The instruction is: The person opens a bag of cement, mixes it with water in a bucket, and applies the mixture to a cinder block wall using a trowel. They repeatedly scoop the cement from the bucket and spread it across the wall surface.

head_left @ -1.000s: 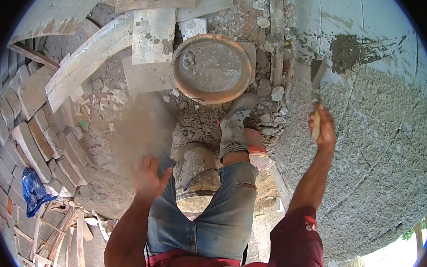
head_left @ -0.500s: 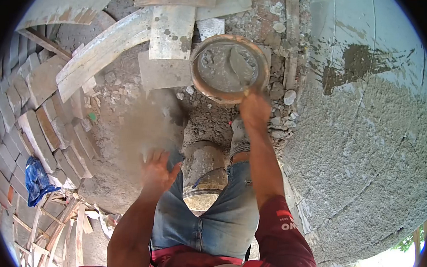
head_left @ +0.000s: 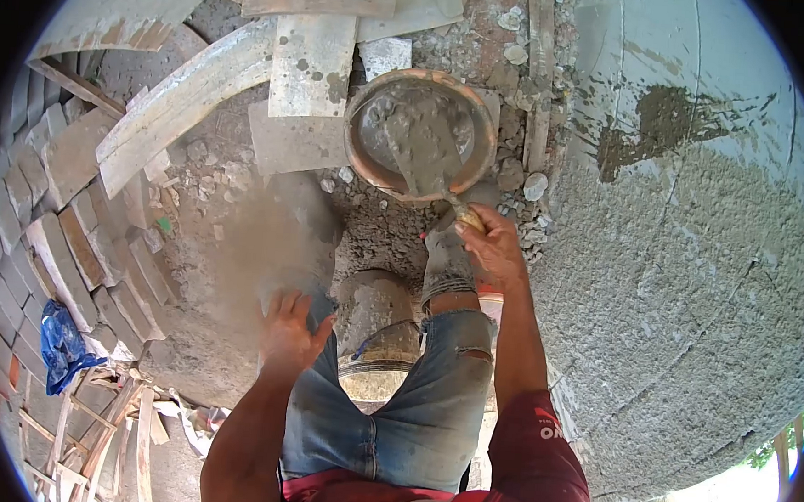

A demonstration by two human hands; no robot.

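My right hand [head_left: 497,245] is closed around the handle of a trowel [head_left: 468,216]. A thick heap of wet grey mortar [head_left: 420,140] covers its blade, which is over the round clay-coloured bowl [head_left: 350,148]. More wet mortar lies in the bowl beneath and around the blade. My left hand [head_left: 292,334] rests on my left thigh, fingers spread and holding nothing. Between my legs stands a mortar-stained bucket [head_left: 376,306].
At the right rises a wall [head_left: 667,286] with rough grey plaster and a dark wet patch. Boards [head_left: 312,66] lie beyond the bowl at left. Stacked bricks [head_left: 71,249], a blue plastic bag [head_left: 65,345] and wooden strips [head_left: 101,426] are at left. Rubble [head_left: 535,187] lies beside the bowl.
My right hand has moved back towards me and slightly right. The trowel blade, earlier partly sunk in the mortar, now carries a heap of it. My left hand stays on my thigh.
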